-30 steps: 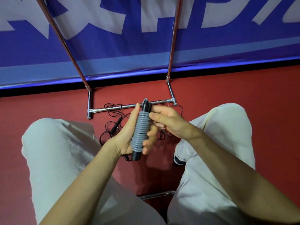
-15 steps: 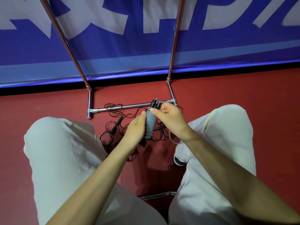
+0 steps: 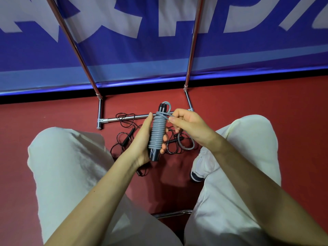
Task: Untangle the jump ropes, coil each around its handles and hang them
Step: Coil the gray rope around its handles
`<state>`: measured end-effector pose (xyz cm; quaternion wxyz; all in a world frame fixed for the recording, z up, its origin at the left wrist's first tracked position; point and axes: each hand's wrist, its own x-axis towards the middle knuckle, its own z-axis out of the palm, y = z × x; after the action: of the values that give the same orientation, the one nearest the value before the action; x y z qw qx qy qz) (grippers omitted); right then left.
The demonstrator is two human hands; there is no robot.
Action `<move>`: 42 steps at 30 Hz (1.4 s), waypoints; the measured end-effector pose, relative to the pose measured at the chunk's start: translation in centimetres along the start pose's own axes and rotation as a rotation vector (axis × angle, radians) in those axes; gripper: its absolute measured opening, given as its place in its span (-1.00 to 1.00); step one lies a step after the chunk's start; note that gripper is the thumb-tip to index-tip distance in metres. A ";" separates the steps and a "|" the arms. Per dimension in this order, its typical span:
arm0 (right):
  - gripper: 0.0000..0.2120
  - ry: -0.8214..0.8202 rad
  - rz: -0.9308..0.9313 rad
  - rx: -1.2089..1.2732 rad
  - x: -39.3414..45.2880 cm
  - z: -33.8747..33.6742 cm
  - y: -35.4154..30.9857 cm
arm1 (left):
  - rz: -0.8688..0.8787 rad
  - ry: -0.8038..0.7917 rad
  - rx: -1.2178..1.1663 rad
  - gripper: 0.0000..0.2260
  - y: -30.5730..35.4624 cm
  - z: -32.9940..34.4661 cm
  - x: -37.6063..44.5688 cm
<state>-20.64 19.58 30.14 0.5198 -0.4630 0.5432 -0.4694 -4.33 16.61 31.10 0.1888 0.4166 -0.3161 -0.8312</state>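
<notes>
the left hand [image 3: 142, 139] grips the coiled grey rope [image 3: 157, 134], now raised again, while the right hand [image 3: 188, 125] pinches its loose end beside the fingertips, the coil nearly done.

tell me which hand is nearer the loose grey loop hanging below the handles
Right. The right hand pinches the grey rope, its loose loop hanging just beneath it. The left hand grips the coiled handles, further off.

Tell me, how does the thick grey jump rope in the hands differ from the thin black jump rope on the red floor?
The thick grey jump rope is wound in tidy coils around its black handles; the thin black jump rope lies in loose tangled loops. The left hand grips the grey one while the right hand pinches its free end; the black one lies untouched. Neither hangs on the rack yet.
</notes>
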 end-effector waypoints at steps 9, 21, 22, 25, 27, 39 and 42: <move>-0.76 0.173 -0.258 -0.194 -1.1 0.8 -1.0 | 0.004 -0.211 0.029 -0.45 0.8 -0.6 -0.2; -0.89 0.091 -0.316 -0.464 -1.1 -0.2 0.1 | 0.090 -0.047 0.054 -0.54 0.5 -1.0 0.7; -0.91 0.090 -0.309 -0.438 -1.2 -0.4 0.1 | 0.098 -0.044 0.065 -0.56 0.5 -1.1 0.7; -0.86 0.087 -0.278 -0.313 -1.3 -0.5 -0.4 | 0.089 -0.088 0.086 -0.56 0.7 -0.8 0.5; -0.90 0.078 -0.248 -0.196 -1.0 0.0 -0.8 | 0.021 -0.177 0.039 -0.48 0.6 -0.4 0.2; -0.84 -0.031 0.002 0.183 -0.9 1.4 -0.3 | -0.213 -0.338 -0.102 -0.19 -0.3 0.2 0.5; -0.79 0.120 -0.028 0.009 -0.8 1.6 0.2 | -0.132 -0.081 -0.017 -0.20 -0.8 0.1 1.2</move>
<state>-19.05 20.32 29.98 0.4817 -0.4391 0.5649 -0.5060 -5.15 16.51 29.93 0.1241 0.4012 -0.2881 -0.8606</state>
